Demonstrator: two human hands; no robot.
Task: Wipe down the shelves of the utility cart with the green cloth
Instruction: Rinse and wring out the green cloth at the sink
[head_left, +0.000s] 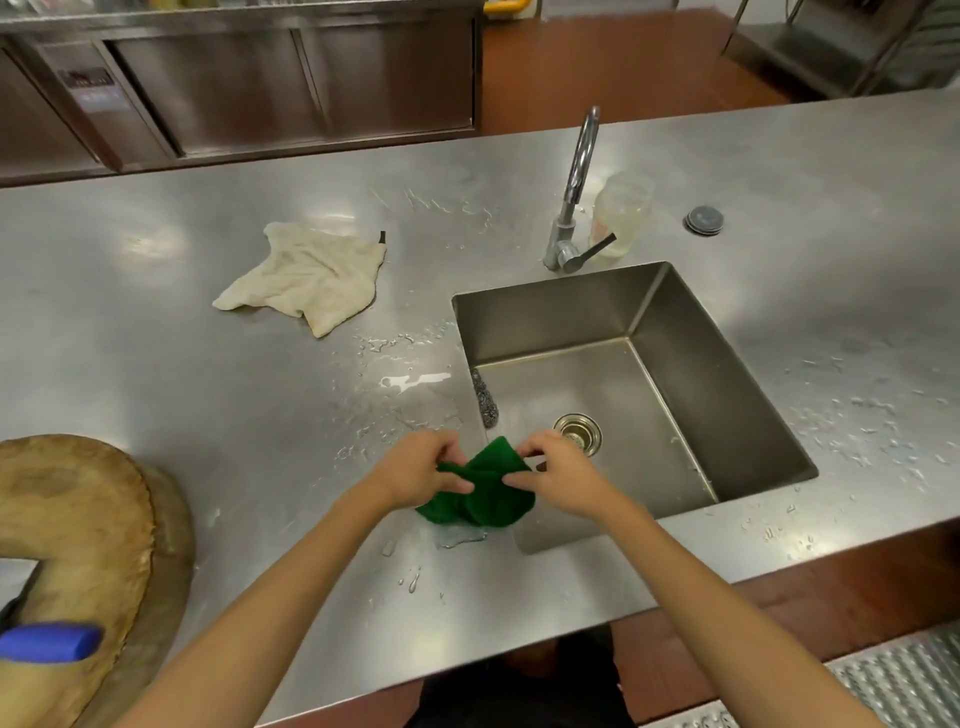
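Observation:
The green cloth (488, 488) is bunched between both hands over the near left corner of the sink (545, 306). My left hand (415, 473) pinches its left side with curled fingers. My right hand (558, 475) pinches its right side. The cloth's lower folds hang down to the wet counter edge. No utility cart is in view.
A steel counter (208, 405) with water puddles surrounds the sink. A beige cloth (311, 275) lies at left, a steel scourer (485, 397) sits in the sink, a tap (576, 187) and a plastic jar (621, 213) stand behind. A wooden chopping block (72, 525) and a blue-handled tool (49, 642) are at near left.

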